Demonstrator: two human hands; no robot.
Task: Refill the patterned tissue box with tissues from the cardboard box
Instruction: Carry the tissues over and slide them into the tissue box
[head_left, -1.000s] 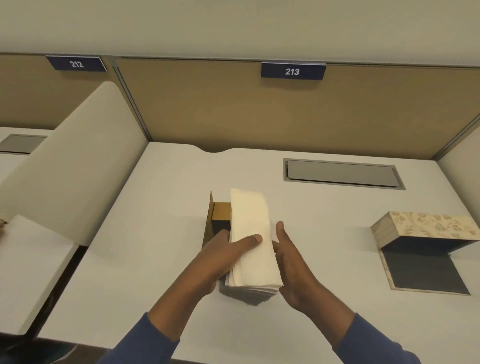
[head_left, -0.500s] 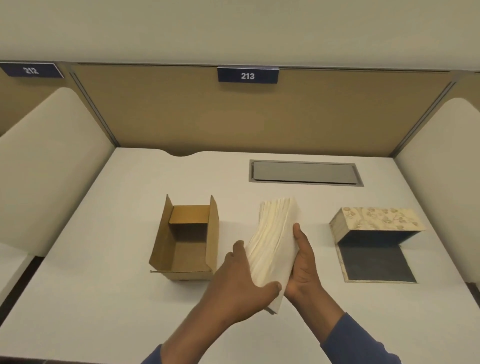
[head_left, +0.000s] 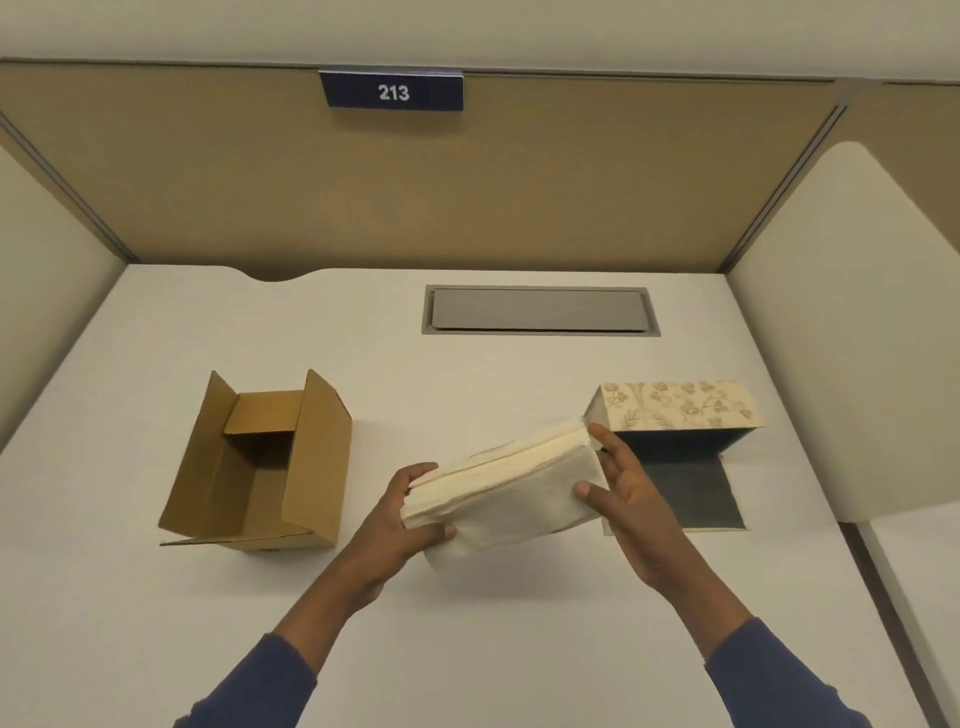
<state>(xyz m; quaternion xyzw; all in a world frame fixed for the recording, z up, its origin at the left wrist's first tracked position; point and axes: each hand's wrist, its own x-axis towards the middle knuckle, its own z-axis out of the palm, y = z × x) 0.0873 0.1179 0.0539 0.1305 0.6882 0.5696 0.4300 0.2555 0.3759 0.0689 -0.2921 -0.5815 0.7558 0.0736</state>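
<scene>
Both arms reach forward from the bottom edge, forearms bare below blue sleeves. The left hand (head_left: 397, 525) grips the near-left end of the tissues (head_left: 511, 491), thumb on the lower face, fingers curled over the top edge. The right hand (head_left: 631, 499) holds the far-right end, palm turned inward and fingers spread along the side, thumb pressed on the front face. The wrists angle toward each other, and both hands are raised above the desk.

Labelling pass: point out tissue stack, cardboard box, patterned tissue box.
tissue stack (head_left: 519, 493), head view, broad front face
cardboard box (head_left: 311, 457), head view, right flap
patterned tissue box (head_left: 680, 405), head view, floral top panel
</scene>
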